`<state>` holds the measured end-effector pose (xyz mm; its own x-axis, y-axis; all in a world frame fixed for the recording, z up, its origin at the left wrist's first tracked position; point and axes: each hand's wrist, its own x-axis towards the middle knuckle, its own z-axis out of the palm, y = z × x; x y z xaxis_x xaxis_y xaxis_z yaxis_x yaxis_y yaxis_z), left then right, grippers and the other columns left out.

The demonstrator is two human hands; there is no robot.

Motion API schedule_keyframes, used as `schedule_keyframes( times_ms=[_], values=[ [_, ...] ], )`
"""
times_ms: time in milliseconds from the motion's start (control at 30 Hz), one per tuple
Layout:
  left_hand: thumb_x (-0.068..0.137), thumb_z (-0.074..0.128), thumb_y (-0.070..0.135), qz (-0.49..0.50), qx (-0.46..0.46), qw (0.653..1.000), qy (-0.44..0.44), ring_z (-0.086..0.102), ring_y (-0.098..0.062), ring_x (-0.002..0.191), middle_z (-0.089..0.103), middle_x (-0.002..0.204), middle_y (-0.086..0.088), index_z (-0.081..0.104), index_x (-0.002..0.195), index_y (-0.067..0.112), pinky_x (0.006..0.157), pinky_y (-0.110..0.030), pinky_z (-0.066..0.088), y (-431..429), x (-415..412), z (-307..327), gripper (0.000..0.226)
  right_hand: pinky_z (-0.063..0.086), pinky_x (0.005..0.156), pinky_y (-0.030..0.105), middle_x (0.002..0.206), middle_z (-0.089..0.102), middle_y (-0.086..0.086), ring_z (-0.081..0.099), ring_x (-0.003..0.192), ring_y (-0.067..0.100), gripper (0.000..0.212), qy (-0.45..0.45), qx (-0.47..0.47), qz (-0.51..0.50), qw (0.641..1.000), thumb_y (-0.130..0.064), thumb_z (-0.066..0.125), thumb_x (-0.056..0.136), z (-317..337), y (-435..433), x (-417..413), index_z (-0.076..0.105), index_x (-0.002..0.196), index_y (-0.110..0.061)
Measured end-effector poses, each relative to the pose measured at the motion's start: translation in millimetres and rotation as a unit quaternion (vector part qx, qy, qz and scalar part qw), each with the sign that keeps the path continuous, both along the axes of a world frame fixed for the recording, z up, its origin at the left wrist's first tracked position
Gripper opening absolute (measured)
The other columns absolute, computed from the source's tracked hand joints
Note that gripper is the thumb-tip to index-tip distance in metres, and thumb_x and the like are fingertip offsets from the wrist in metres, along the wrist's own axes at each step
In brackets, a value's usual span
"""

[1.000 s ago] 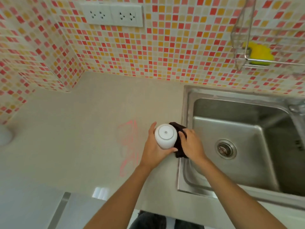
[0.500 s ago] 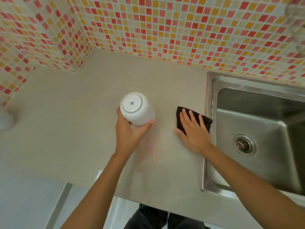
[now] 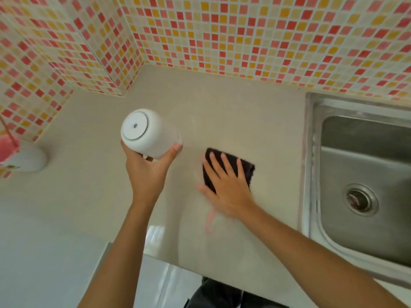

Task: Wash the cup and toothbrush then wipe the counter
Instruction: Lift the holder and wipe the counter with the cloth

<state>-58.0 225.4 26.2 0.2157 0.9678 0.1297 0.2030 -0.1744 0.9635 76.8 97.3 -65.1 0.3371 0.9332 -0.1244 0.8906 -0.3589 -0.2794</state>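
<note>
My left hand (image 3: 145,172) grips a white cup (image 3: 148,133) upside down, its base facing me, lifted above the beige counter (image 3: 233,112). My right hand (image 3: 224,185) lies flat, fingers spread, pressing a dark cloth (image 3: 249,172) onto the counter to the right of the cup. A few pink streaks (image 3: 210,221) show on the counter just below my right hand. No toothbrush is clearly in view.
A steel sink (image 3: 364,174) with a round drain (image 3: 361,200) takes up the right side. Mosaic tile walls (image 3: 222,34) close the back and left. A white rounded object (image 3: 29,160) with something pink (image 3: 7,146) sits at the far left edge.
The cup has been carried left and up, away from the sink. My right hand laid the cloth flat on the counter and slid it over the pink marks, which are fainter.
</note>
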Motion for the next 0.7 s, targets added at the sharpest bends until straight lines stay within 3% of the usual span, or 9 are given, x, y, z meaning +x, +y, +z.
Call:
schedule_keyframes(
  times_ms=[133,267,433,700],
  values=[
    [0.067,0.087,0.031,0.005,-0.001,1.0,0.007,0.053,0.001,0.119,0.052,0.13,0.02,0.032,0.142,0.026,0.093,-0.019,0.049,5,-7,-6,0.094,0.0,0.115,0.056,0.161,0.003,-0.006,-0.002,0.148,0.022,0.076,0.002,-0.012,0.037,0.999,-0.073,0.011,0.091,0,-48,-35,0.014,0.152,-0.028],
    [0.065,0.088,0.033,0.009,-0.012,1.0,0.013,0.051,0.003,0.12,0.05,0.133,0.017,0.031,0.141,0.029,0.091,-0.014,0.048,3,-13,-14,0.094,-0.006,0.116,0.055,0.161,-0.004,-0.007,-0.005,0.148,0.021,0.073,-0.021,-0.021,-0.011,0.999,-0.068,0.006,0.09,0,38,6,0.005,0.152,-0.031],
    [0.063,0.089,0.036,0.021,-0.011,0.999,0.023,0.052,0.002,0.12,0.051,0.133,0.015,0.033,0.139,0.03,0.09,-0.015,0.049,-2,-33,-18,0.094,-0.01,0.116,0.052,0.161,-0.006,-0.002,-0.01,0.147,0.022,0.073,0.026,-0.038,-0.09,0.995,-0.067,0.004,0.092,-5,114,28,0.002,0.153,-0.026],
    [0.065,0.087,0.037,0.014,0.012,0.999,0.04,0.05,-0.003,0.124,0.049,0.137,0.009,0.031,0.143,0.022,0.095,-0.023,0.051,12,-54,-12,0.097,0.006,0.117,0.052,0.16,0.008,-0.006,0.006,0.148,0.021,0.065,-0.015,-0.015,0.067,0.998,-0.06,0.003,0.096,0,-19,-53,0.016,0.152,-0.03]
  ],
)
